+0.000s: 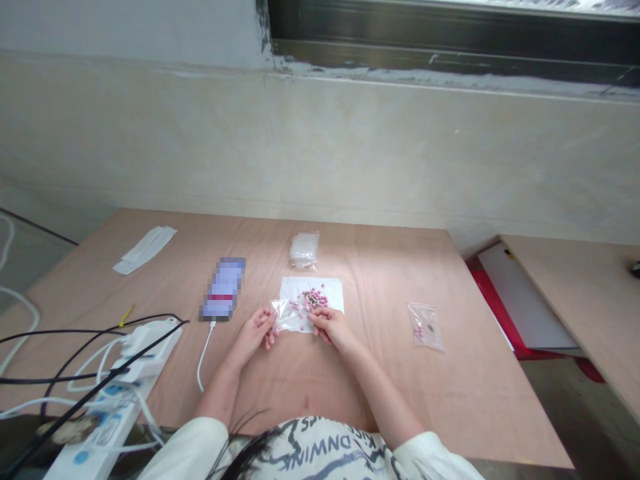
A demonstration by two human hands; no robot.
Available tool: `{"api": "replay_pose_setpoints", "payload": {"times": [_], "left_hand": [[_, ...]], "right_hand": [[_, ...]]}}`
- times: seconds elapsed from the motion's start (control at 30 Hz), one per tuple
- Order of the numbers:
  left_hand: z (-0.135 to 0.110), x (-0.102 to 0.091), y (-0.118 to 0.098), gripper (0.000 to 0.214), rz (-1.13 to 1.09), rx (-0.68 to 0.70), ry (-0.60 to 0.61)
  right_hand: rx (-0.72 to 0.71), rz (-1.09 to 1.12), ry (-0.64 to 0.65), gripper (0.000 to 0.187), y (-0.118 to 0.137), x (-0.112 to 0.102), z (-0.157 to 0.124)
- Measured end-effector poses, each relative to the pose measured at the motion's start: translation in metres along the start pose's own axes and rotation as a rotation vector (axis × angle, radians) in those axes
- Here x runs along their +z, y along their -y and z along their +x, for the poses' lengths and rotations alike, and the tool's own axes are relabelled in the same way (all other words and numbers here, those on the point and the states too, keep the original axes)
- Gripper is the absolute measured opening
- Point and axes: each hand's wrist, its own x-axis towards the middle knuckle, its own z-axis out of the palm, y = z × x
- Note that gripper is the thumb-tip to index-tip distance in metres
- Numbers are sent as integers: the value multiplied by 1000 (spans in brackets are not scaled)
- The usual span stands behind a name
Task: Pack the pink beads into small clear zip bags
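A small clear plastic bag [289, 312] stretches between my two hands, over the left part of a white sheet [325, 285]. My left hand [261, 328] is closed on the bag's left edge. At its right end, my right hand [327, 324] has its thumb and fingertips pinched together on the bag; whether a bead is also in them is too small to tell. Just beyond my right fingers lies a loose pile of pink and dark beads [316, 299] on the sheet. A few pink specks show at the bag's right side.
Behind the sheet lies a stack of clear bags [304, 251]. A filled bag [425, 328] rests on the table [480, 400] at right. To the left are a phone [223, 288] with a white cable, a folded white mask-like piece [145, 249] and a cable-laden power strip [117, 413].
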Motion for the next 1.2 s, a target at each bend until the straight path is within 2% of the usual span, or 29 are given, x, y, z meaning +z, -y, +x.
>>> {"api": "replay_pose_setpoints", "payload": {"times": [0.1,0.47,1.2], "left_hand": [[0,1,-2,31,53,3,-29],[-1,14,-24,28,190,33,-17],[9,20,-23,28,15,95,29]], "right_hand": [[9,7,7,25,3,1,-2],[35,38,11,23,13,0,-7],[60,120,-20,23,12,0,-4]]}}
